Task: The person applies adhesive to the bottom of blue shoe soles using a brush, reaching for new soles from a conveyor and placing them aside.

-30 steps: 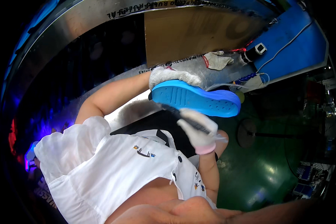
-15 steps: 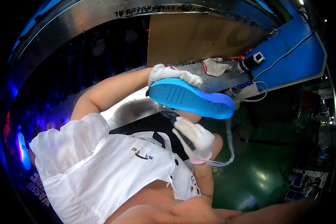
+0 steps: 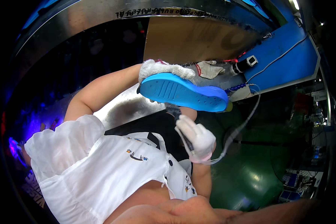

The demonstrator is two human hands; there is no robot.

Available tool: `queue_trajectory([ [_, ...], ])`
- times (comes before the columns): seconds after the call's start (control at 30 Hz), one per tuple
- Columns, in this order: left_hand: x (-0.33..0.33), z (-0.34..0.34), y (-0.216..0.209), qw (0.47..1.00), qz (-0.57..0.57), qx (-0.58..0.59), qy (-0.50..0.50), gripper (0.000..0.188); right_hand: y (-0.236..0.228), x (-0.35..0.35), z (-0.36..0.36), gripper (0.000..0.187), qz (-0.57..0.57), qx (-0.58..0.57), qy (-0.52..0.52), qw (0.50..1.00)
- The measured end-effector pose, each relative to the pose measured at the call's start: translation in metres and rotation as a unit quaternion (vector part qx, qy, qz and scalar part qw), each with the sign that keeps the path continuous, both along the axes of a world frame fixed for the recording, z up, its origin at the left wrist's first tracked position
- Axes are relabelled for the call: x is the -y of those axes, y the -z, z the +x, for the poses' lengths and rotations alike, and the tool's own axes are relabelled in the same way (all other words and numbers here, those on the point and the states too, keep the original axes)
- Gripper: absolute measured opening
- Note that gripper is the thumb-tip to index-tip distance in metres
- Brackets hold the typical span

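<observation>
My left hand [image 3: 163, 69], in a thick white knit glove, grips a bright blue shoe sole [image 3: 183, 92] from its far side. The sole's grooved and dotted underside faces me, and my fingers are partly hidden behind its upper edge. Below it my right hand [image 3: 198, 140], in a thin white glove with a pink cuff, is closed round a dark-handled brush [image 3: 173, 109]. The brush's dark head lies just under the sole's lower edge; whether they touch I cannot tell. A clear tube [image 3: 233, 137] runs from near my right wrist up to the right.
A loose knit glove [image 3: 210, 70] lies on the metal bench beyond the sole. Behind it stands a cardboard sheet [image 3: 190, 41]. A black cylinder with a white end [image 3: 246, 64] sits by a blue panel [image 3: 287, 52]. Dark machinery is at right, green floor [image 3: 246, 175] below.
The sole and my left hand have shifted slightly left. My right hand with the brush has moved a little right relative to the sole. The clear tube has swung outward to the right.
</observation>
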State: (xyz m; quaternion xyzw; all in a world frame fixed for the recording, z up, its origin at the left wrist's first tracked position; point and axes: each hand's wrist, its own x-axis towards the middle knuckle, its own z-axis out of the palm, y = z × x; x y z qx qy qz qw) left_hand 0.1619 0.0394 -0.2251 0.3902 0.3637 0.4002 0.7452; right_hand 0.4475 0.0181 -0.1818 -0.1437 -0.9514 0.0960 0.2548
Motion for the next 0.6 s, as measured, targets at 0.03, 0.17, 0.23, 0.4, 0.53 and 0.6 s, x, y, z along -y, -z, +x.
queue_trajectory([
  [0.03, -0.004, -0.006, 0.021, 0.998, 0.059, -0.018, -0.001, 0.051, -0.005, 0.005, -0.001, 0.028, -0.024, 0.009, -0.015, 1.0],
  [0.17, -0.005, -0.014, 0.018, 0.997, 0.066, -0.042, 0.009, 0.05, 0.016, -0.024, 0.005, 0.032, -0.079, -0.174, 0.012, 0.981],
  [0.23, 0.0, -0.017, -0.008, 0.997, -0.051, 0.056, 0.021, 0.052, 0.005, -0.02, 0.008, 0.03, -0.018, -0.077, -0.004, 0.997],
  [0.4, -0.013, -0.039, 0.003, 0.965, -0.091, 0.179, 0.17, 0.049, 0.012, -0.029, 0.013, 0.032, -0.04, -0.173, 0.004, 0.984],
  [0.53, -0.005, -0.018, -0.01, 0.996, -0.054, -0.068, 0.011, 0.071, 0.001, -0.018, 0.009, 0.03, -0.009, -0.099, -0.006, 0.995],
  [0.6, -0.001, -0.012, -0.008, 0.996, -0.055, -0.047, -0.051, 0.077, -0.003, -0.014, 0.0, 0.028, -0.017, -0.122, -0.041, 0.992],
])
